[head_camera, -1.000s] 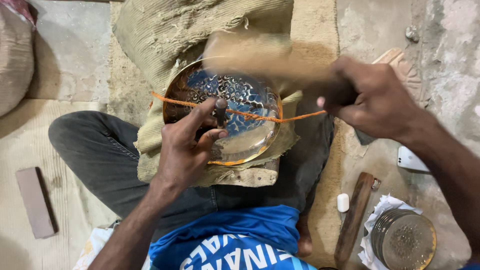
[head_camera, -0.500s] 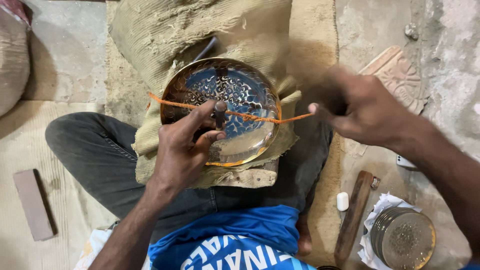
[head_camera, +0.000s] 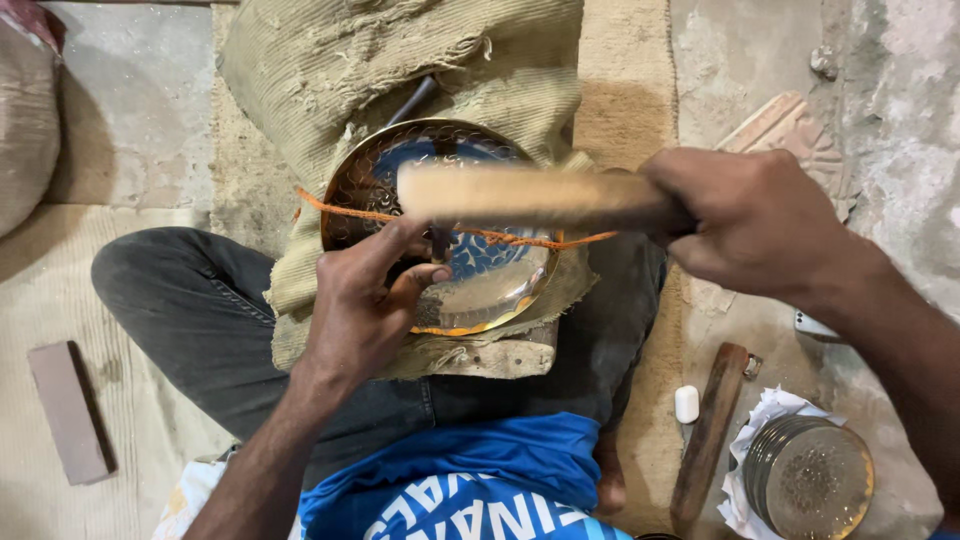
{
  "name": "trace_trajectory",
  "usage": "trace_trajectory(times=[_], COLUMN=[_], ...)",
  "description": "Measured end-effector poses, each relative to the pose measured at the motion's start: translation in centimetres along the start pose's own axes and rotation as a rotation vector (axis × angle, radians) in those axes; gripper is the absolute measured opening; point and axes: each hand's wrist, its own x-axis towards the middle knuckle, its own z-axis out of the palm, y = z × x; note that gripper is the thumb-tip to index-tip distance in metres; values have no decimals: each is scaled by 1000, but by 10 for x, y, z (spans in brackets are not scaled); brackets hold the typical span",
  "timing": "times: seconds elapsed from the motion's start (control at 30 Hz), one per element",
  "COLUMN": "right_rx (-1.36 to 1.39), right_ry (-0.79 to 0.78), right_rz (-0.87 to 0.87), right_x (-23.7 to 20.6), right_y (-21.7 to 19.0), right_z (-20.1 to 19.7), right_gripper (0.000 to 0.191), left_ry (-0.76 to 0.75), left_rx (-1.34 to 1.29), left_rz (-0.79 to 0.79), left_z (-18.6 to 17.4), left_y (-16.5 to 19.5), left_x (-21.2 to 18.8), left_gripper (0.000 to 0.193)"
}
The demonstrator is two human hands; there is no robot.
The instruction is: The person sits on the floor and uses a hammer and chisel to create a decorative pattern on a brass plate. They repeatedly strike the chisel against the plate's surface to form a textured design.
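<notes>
A round brass plate point(head_camera: 500, 290) with a blue engraved pattern lies on burlap cloth over my lap, an orange string point(head_camera: 350, 211) stretched across it. My left hand point(head_camera: 365, 300) pinches a small dark metal punch point(head_camera: 440, 242) upright on the plate's middle. My right hand point(head_camera: 750, 220) grips a wooden mallet stick point(head_camera: 530, 195), which is blurred and lies level just above the punch and the plate.
A burlap sack point(head_camera: 400, 60) is piled beyond the plate. At the right lie a wooden stick point(head_camera: 708, 435), a small white piece point(head_camera: 686, 403), a stack of engraved plates on paper point(head_camera: 810, 480) and a carved slab point(head_camera: 790, 130). A brown block point(head_camera: 68, 410) rests at the left.
My right hand swung the wooden stick away to the right and has now brought it back down over the punch. My left hand has kept the punch on the plate.
</notes>
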Motion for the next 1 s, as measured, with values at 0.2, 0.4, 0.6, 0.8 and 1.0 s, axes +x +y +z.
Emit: trace_trajectory(times=[0.2,0.4,0.6,0.8,1.0], right_rx=[-16,-37,-132,-209,202], right_ry=[-165,-258,-333,-209,1], right_rz=[119,175,269,189,380], right_x=[-1,-4,-5,-6,-20], right_y=[0,4,-1,-8,-11], right_z=[-3,-2,-9,-19,6], right_gripper=[24,20,23,26,52], left_ry=[5,-13,-6,39,33], left_rx=[-62,-80,-157,-112,-338], left_rz=[10,-47,28,-66,37], left_z=[2,1,2,7,10], left_y=[0,3,1,-3,2], left_x=[2,3,1,-3,2], left_gripper=[56,56,57,40,52])
